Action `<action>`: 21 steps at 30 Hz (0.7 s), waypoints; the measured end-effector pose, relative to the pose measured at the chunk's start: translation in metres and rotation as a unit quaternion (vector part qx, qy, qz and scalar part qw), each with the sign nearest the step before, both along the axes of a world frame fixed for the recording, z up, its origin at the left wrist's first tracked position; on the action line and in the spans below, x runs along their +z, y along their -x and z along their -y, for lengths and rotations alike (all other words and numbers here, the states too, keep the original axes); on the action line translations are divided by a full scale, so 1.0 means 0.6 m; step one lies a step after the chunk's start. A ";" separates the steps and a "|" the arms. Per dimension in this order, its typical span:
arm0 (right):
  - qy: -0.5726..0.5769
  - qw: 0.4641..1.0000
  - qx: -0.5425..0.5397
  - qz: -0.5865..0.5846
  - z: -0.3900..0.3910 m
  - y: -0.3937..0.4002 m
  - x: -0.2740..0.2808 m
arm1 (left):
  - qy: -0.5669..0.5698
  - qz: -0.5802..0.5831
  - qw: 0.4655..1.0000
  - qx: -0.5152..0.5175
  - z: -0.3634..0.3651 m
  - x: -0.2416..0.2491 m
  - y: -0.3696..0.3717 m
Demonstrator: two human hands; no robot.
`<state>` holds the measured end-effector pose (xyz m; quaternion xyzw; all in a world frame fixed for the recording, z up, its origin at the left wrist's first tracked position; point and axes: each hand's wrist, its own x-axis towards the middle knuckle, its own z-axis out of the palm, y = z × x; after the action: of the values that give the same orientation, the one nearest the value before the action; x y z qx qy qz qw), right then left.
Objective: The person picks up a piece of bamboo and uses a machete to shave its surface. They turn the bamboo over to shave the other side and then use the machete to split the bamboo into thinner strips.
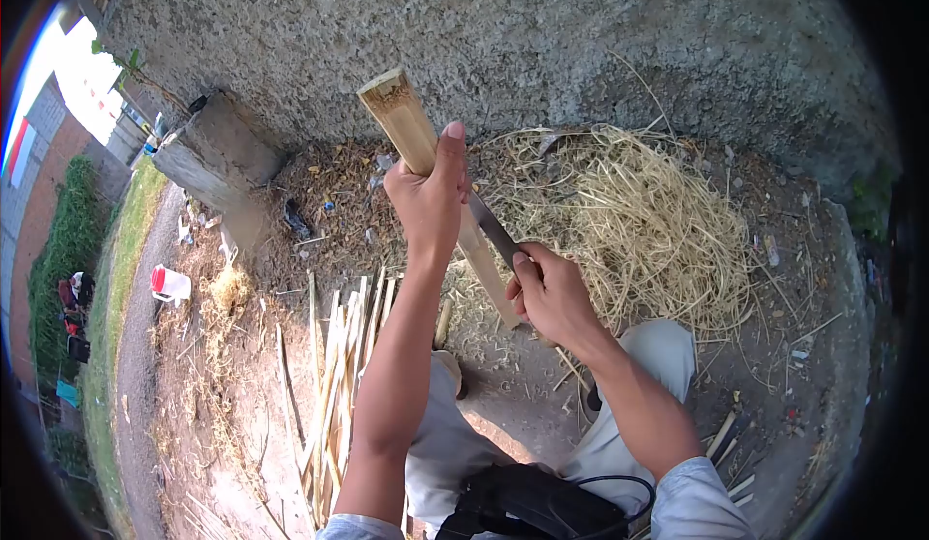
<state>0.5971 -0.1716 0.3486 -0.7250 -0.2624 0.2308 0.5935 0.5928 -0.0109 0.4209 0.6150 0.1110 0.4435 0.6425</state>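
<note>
My left hand [431, 192] is wrapped round a split length of bamboo [400, 124], thumb up along its side. The bamboo slants from upper left, where its cut end shows, down towards my knees. In my right hand [554, 296] is a knife [495, 232], gripped by its handle. Its dark blade lies along the right side of the bamboo, just below my left hand, and seems to touch it. The blade's tip is hidden behind my left hand. Beyond my right hand sits a large heap of thin, pale shavings [668, 235].
Many split bamboo strips [334, 385] lie on the ground left of my legs. A rough wall [542, 46] rises in front, with a concrete block [227, 148] at its left. A white jug with a red lid [174, 286] stands farther left. More sticks [731, 438] lie at right.
</note>
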 end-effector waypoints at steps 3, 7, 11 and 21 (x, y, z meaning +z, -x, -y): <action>0.018 0.999 0.005 0.026 0.000 0.004 0.003 | -0.014 -0.007 1.000 0.009 0.002 -0.002 -0.005; 0.020 0.998 0.009 -0.054 0.002 0.015 0.011 | -0.004 -0.011 1.000 0.009 0.001 -0.002 -0.007; 0.023 0.998 0.005 -0.058 0.001 0.014 0.006 | -0.001 -0.001 1.000 0.007 0.004 -0.002 -0.011; 0.027 0.999 -0.011 0.028 -0.014 0.018 -0.020 | -0.013 -0.013 1.000 0.016 -0.005 -0.010 -0.010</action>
<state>0.5863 -0.1629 0.3366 -0.7498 -0.2648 0.2110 0.5684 0.5989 -0.0078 0.4148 0.6274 0.1229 0.4468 0.6258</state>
